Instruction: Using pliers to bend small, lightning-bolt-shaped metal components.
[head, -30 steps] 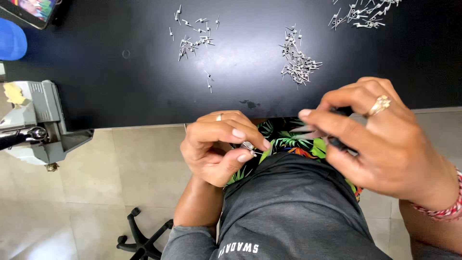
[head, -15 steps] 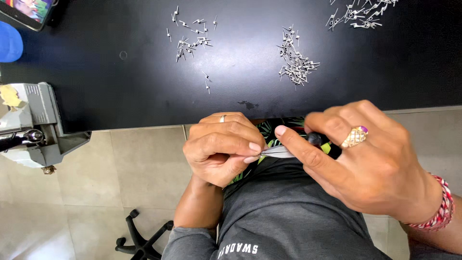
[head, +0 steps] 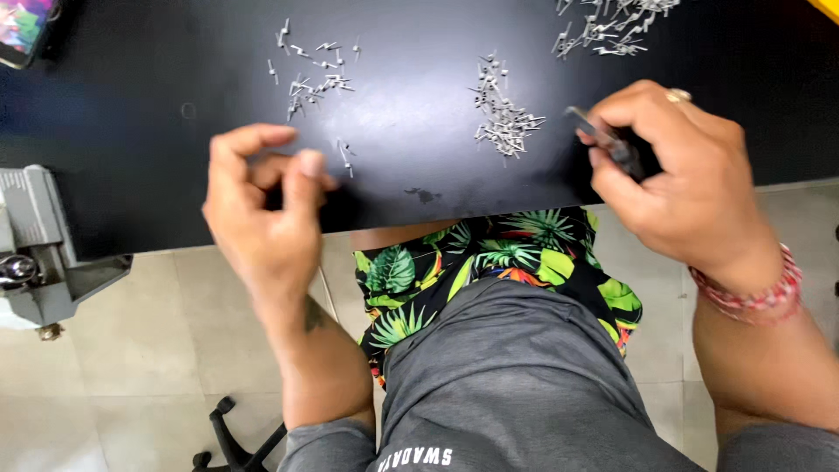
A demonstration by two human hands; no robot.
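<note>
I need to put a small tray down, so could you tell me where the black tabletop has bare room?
The black tabletop is bare on its left part, between the phone at the corner and the left pile of metal pins. Another bare strip runs right of the right hand. The middle is crowded: the middle pile, the far pile and the left hand.

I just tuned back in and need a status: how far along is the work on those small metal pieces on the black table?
Done, apparently: metal pieces lie sorted in three piles, the left pile, middle pile and far pile. How many are finished cannot be told. In hand: the right hand grips a dark tool above the table; the left hand pinches its fingertips near a loose piece. Left: that loose piece, at least.
</note>
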